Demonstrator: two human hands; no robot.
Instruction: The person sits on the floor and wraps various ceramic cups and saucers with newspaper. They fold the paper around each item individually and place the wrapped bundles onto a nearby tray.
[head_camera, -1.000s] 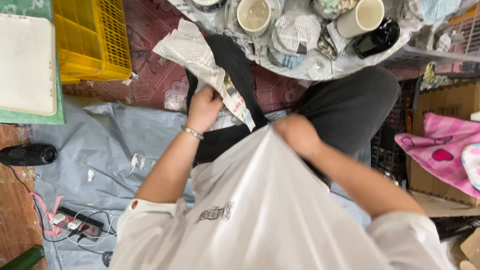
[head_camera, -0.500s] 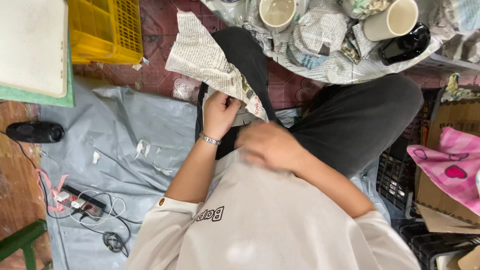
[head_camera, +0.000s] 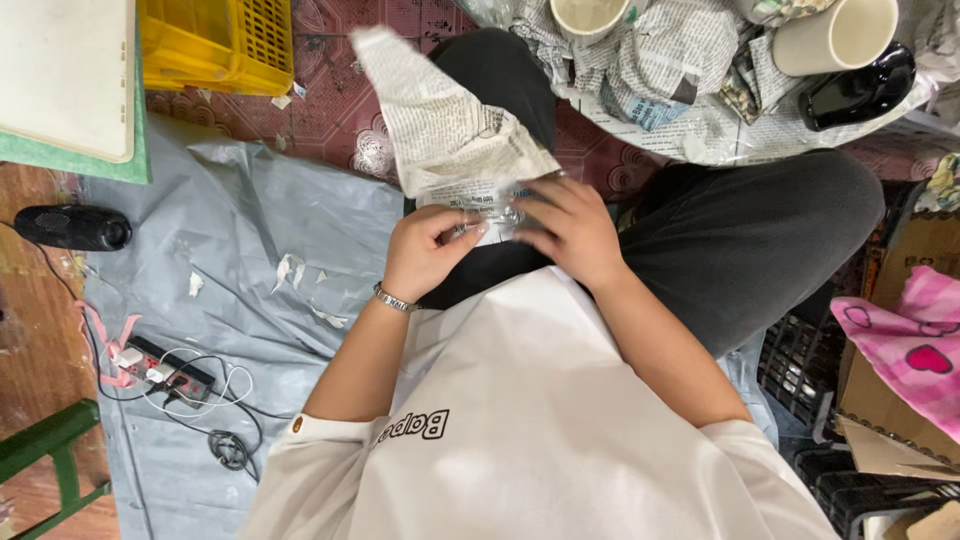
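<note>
Grip: both hands (head_camera: 500, 240) clasp newspaper (head_camera: 440, 130) over lap.

A crumpled sheet of newspaper (head_camera: 440, 125) is held up over the lap, its lower edge gathered around a small clear object (head_camera: 490, 215).
</note>
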